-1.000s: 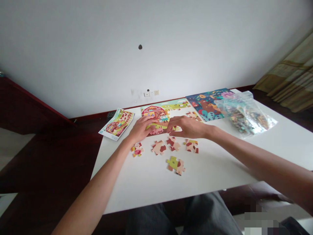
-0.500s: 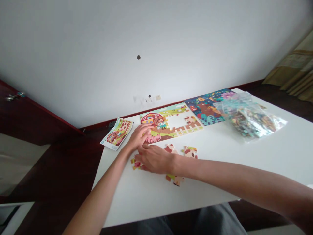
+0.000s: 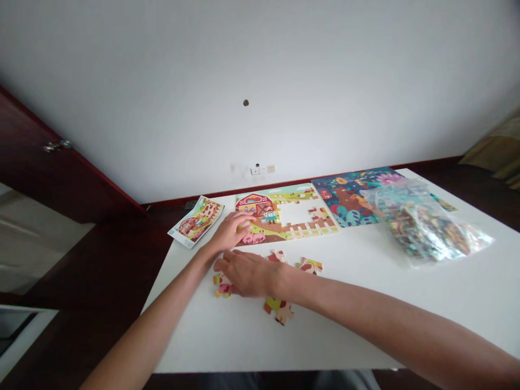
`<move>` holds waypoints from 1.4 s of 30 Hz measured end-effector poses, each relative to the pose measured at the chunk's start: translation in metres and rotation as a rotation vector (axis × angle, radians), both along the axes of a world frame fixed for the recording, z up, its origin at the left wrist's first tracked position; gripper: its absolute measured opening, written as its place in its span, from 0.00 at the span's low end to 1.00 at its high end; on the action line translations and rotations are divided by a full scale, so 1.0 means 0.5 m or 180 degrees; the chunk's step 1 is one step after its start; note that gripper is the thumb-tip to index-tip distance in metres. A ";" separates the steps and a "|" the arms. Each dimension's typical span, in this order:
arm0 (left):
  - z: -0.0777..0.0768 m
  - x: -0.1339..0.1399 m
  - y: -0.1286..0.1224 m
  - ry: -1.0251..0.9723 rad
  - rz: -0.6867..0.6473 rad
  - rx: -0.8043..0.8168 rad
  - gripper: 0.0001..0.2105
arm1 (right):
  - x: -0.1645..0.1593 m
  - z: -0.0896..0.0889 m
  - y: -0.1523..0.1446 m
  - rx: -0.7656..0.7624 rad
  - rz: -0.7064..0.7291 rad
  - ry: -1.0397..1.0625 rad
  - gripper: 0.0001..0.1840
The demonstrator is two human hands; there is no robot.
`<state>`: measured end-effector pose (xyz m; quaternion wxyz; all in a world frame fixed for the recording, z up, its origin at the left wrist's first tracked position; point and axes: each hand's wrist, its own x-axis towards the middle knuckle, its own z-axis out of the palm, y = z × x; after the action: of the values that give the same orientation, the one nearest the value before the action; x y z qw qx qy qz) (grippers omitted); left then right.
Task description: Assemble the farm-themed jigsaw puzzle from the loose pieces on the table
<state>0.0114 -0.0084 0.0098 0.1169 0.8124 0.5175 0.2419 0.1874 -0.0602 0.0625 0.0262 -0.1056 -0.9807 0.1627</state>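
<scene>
My left hand (image 3: 234,230) rests at the left edge of the farm jigsaw puzzle (image 3: 270,234), its fingers stretched out over the barn side. A gap shows the white table through the puzzle's middle. Closer to me, my right hand (image 3: 244,273) bends its fingers down on a loose pink-and-cream puzzle piece (image 3: 223,287), which it partly covers. Beside that wrist lie more loose pieces: a brown-and-cream one (image 3: 277,255), a green-and-cream one (image 3: 279,310) and one with a brown patch (image 3: 311,265), partly behind my forearm.
A picture sheet (image 3: 197,221) of the farm scene lies at the table's left edge. Right of the farm puzzle is a dark blue puzzle (image 3: 345,200), partly under a clear plastic bag (image 3: 426,222) full of pieces. The white table (image 3: 227,341) stands near a wall.
My right hand has shifted slightly left, over the pink-and-cream piece. My left hand stays by the puzzle's left edge. The whole view has tilted a little.
</scene>
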 end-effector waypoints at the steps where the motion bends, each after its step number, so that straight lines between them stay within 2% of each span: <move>1: -0.001 0.001 0.001 0.0026 0.0048 0.0018 0.13 | 0.002 0.000 0.001 0.0064 0.0085 0.0015 0.19; 3: 0.002 0.006 0.004 0.0107 0.0114 0.0036 0.12 | 0.007 0.002 0.000 0.0232 0.0171 0.0030 0.20; 6: 0.021 0.019 0.016 0.0328 0.0147 -0.0017 0.09 | 0.018 0.019 -0.003 0.0400 0.0276 -0.0235 0.12; 10: 0.049 0.054 0.030 0.0742 0.0388 -0.0173 0.05 | 0.048 0.078 0.023 0.0218 0.0285 -0.0953 0.10; 12: 0.048 0.077 0.030 0.0808 0.0655 -0.0173 0.08 | 0.076 0.115 0.062 0.0030 0.0057 -0.1074 0.10; 15: 0.026 0.108 0.024 0.0891 0.1130 0.0018 0.07 | 0.139 0.166 0.146 -0.0077 -0.0430 -0.0664 0.12; 17: 0.009 0.121 0.021 0.0886 0.1450 0.0222 0.09 | 0.191 0.190 0.206 -0.0116 -0.1005 -0.0512 0.13; 19: -0.003 0.126 0.022 0.0848 0.1428 0.0392 0.10 | 0.241 0.200 0.261 -0.0053 -0.1576 -0.0474 0.15; 22: -0.008 0.124 0.026 0.0697 0.1465 0.0366 0.10 | 0.299 0.188 0.325 -0.0180 -0.2245 -0.0693 0.17; 24: -0.008 0.122 0.027 0.0668 0.1478 0.0355 0.08 | 0.318 0.166 0.354 -0.0281 -0.2398 -0.0787 0.17; 27: -0.009 0.121 0.026 0.0690 0.1465 0.0417 0.06 | 0.318 0.128 0.384 -0.0405 -0.2378 -0.0697 0.18; 30: -0.014 0.121 0.024 0.0699 0.1413 0.0433 0.08 | 0.297 0.096 0.401 -0.0420 -0.2359 -0.0482 0.22; 33: -0.018 0.119 0.024 0.0712 0.1368 0.0423 0.10 | 0.273 0.069 0.411 -0.0295 -0.2106 -0.0346 0.19; 36: -0.020 0.117 0.026 0.0686 0.1353 0.0430 0.10 | 0.258 0.044 0.416 -0.0445 -0.1903 -0.0328 0.18; 39: -0.020 0.118 0.027 0.0644 0.1345 0.0424 0.09 | 0.248 0.022 0.418 -0.0554 -0.1933 -0.0246 0.20; 42: -0.019 0.120 0.026 0.0600 0.1349 0.0394 0.09 | 0.239 0.007 0.417 -0.0442 -0.1990 -0.0124 0.19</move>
<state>0.0714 0.0044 0.0004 -0.0354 0.7103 0.6692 0.2154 0.3070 0.1482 0.0658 0.0490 -0.4063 -0.8876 0.2113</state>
